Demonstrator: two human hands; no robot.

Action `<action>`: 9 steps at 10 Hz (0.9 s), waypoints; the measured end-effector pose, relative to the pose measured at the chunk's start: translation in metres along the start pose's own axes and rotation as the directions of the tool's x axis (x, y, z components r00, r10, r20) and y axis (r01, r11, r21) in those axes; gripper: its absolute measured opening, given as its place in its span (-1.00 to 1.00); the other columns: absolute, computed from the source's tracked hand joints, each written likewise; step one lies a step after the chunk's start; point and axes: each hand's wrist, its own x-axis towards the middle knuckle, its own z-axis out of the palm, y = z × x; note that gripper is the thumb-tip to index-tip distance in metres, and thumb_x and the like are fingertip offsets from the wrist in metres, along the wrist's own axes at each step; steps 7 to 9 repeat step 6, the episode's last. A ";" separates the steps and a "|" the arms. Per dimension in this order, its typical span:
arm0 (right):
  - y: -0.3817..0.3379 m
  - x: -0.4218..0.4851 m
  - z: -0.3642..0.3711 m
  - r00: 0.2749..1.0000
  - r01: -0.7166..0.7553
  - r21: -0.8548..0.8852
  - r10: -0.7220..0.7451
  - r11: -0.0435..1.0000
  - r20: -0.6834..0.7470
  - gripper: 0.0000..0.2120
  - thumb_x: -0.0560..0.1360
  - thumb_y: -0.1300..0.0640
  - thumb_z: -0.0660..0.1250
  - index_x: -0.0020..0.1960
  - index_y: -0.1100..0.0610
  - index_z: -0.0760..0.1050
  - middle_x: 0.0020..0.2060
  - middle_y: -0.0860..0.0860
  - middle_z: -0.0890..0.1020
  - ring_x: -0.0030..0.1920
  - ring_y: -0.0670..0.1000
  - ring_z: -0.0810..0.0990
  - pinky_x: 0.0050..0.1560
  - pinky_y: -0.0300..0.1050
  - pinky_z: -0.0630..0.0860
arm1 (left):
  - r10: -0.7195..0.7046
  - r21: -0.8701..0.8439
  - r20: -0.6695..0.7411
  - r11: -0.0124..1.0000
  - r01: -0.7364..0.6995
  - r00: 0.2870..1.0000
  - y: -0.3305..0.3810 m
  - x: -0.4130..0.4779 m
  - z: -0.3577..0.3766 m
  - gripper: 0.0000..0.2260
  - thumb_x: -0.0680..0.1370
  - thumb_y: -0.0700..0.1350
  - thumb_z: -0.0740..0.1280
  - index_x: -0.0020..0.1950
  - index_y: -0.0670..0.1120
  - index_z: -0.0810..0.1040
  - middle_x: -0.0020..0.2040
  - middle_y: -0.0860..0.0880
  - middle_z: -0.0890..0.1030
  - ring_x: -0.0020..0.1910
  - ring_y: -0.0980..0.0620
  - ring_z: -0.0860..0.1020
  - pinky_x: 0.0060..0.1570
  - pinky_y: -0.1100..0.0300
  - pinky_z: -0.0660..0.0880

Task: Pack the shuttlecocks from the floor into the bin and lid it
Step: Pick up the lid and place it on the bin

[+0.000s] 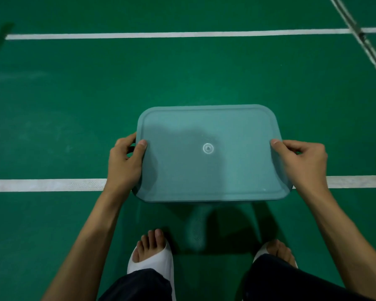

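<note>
Green court floor (74, 109), white lines. Lid (208, 170): level over bin (136, 193), which is almost wholly hidden. Left hand (124, 161), right hand (302, 161): each pinches a short edge, thumb on top. Shuttlecocks: none visible. Risk: skewed seating, one corner proud, if pressed unevenly onto the unseen rim.

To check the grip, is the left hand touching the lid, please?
Touching: the head view shows the left hand with its thumb on the lid rim.
</note>
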 end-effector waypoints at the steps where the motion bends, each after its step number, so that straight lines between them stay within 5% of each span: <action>1: -0.006 0.000 0.004 0.966 0.255 -0.304 -0.253 0.918 0.045 -0.47 0.52 -0.06 0.30 0.46 0.06 0.48 0.19 0.09 0.63 0.07 0.13 0.62 0.21 0.05 0.51 | 0.133 0.119 0.022 0.984 -0.134 0.991 0.006 -0.005 0.004 -0.52 0.70 -0.13 0.24 0.62 0.01 0.27 0.39 0.03 0.42 0.37 0.06 0.42 0.37 0.15 0.38; 2: -0.008 0.000 0.010 0.920 0.385 -0.346 -0.327 0.855 0.216 -0.47 0.57 -0.01 0.11 0.53 0.01 0.40 0.43 0.04 0.51 0.32 0.18 0.53 0.29 0.08 0.50 | 0.240 0.195 0.087 0.948 -0.253 0.967 0.004 -0.004 0.004 -0.56 0.70 -0.18 0.16 0.59 -0.02 0.34 0.37 -0.02 0.47 0.33 0.04 0.44 0.34 0.21 0.31; 3: -0.008 0.004 0.008 0.921 0.376 -0.361 -0.302 0.853 0.246 -0.47 0.57 0.00 0.10 0.52 -0.02 0.41 0.44 0.00 0.51 0.30 0.20 0.54 0.25 0.11 0.53 | 0.206 0.201 0.093 0.954 -0.221 0.974 0.006 -0.003 0.002 -0.56 0.67 -0.12 0.15 0.57 -0.01 0.39 0.38 0.13 0.47 0.33 0.14 0.43 0.30 0.25 0.29; 4: -0.008 0.002 0.001 0.913 0.366 -0.304 -0.277 0.880 0.299 -0.53 0.64 0.05 0.20 0.54 -0.04 0.39 0.49 0.00 0.46 0.44 0.14 0.46 0.39 0.07 0.42 | 0.159 0.176 0.161 0.966 -0.187 0.974 0.012 -0.009 -0.001 -0.56 0.71 -0.16 0.19 0.61 0.01 0.31 0.48 0.12 0.36 0.42 0.20 0.32 0.38 0.36 0.17; 5: -0.015 -0.003 -0.013 0.935 0.322 -0.263 -0.261 0.909 0.242 -0.53 0.62 0.06 0.32 0.52 0.00 0.43 0.49 0.00 0.46 0.45 0.08 0.47 0.46 0.09 0.39 | 0.090 0.193 0.205 0.972 -0.131 0.975 0.018 -0.008 -0.008 -0.50 0.69 -0.02 0.21 0.64 0.03 0.23 0.62 -0.10 0.22 0.60 0.04 0.15 0.49 0.23 0.05; 6: -0.019 -0.025 -0.036 0.954 0.299 -0.200 -0.299 0.933 0.034 -0.64 0.59 0.07 0.38 0.38 0.06 0.58 0.28 0.06 0.66 0.11 0.13 0.69 0.19 0.10 0.60 | 0.103 0.222 0.099 0.967 -0.123 0.990 0.024 -0.033 -0.025 -0.45 0.64 0.09 0.26 0.60 -0.04 0.31 0.59 -0.15 0.25 0.62 -0.04 0.15 0.56 0.05 0.11; 9: -0.019 -0.025 -0.036 0.954 0.299 -0.200 -0.299 0.933 0.034 -0.64 0.59 0.07 0.38 0.38 0.06 0.58 0.28 0.06 0.66 0.11 0.13 0.69 0.19 0.10 0.60 | 0.103 0.222 0.099 0.967 -0.123 0.990 0.024 -0.033 -0.025 -0.45 0.64 0.09 0.26 0.60 -0.04 0.31 0.59 -0.15 0.25 0.62 -0.04 0.15 0.56 0.05 0.11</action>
